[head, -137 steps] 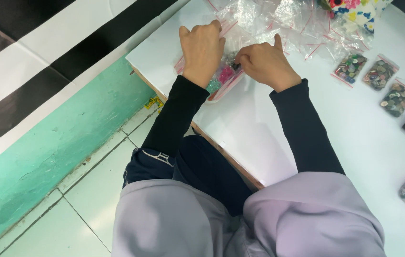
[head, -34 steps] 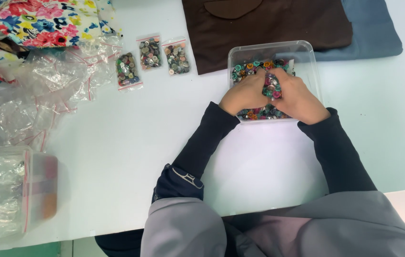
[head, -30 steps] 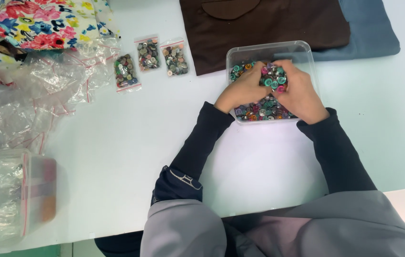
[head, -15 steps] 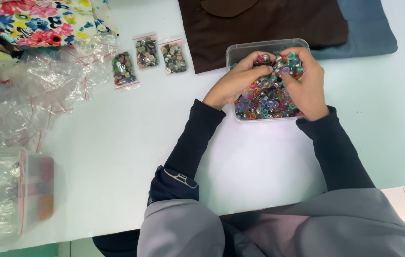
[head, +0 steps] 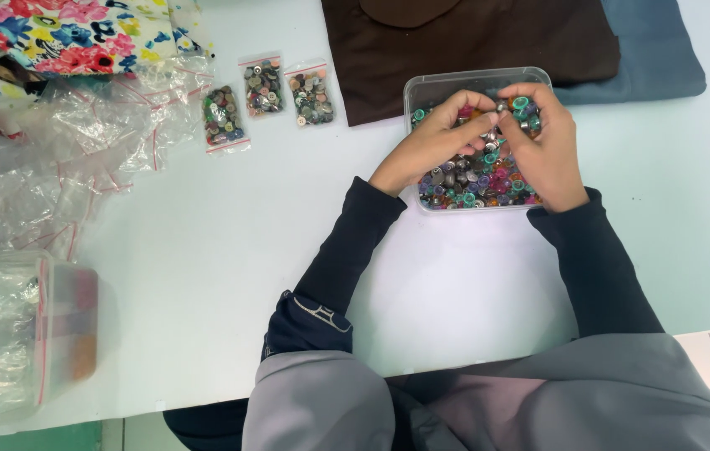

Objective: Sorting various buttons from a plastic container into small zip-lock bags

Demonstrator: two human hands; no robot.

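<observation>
Three small bags (head: 265,88) are filled at 10 o'clock, while one button (head: 501,108) is pinched by both hands (head: 488,138) over the full tub (head: 426,88).

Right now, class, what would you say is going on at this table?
A seated person in dark sleeves has both hands over a clear plastic tub full of small colourful buttons. The left hand and right hand meet above the pile, fingertips pinching a few pieces. Three small filled bags lie in a row further along the white table, beside a heap of empty clear bags. Brown cloth lies behind the tub.
</observation>
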